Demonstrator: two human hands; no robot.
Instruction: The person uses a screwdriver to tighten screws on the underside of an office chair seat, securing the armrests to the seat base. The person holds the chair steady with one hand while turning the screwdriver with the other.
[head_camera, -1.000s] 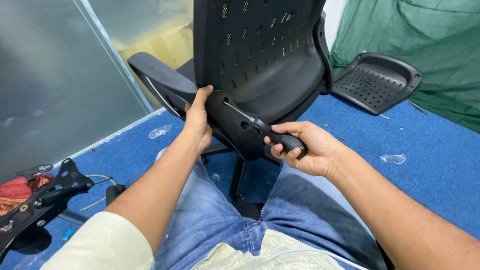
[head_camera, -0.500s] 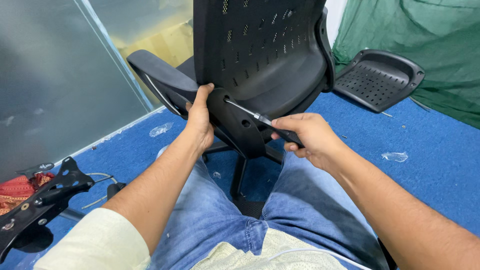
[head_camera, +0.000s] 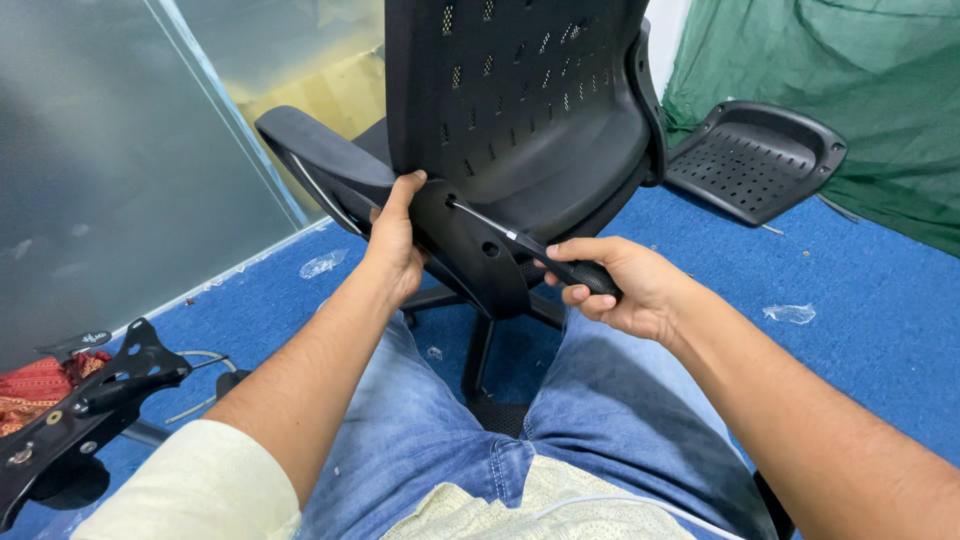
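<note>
Gripping the black chair back (head_camera: 520, 110) edge with the left hand (head_camera: 395, 240), right hand (head_camera: 625, 285) wrapped tight round a screwdriver (head_camera: 530, 248), tip poking its lower bracket.

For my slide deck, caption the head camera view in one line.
Right hand drives a screwdriver into a black office chair's back while the left hand steadies it.
</note>
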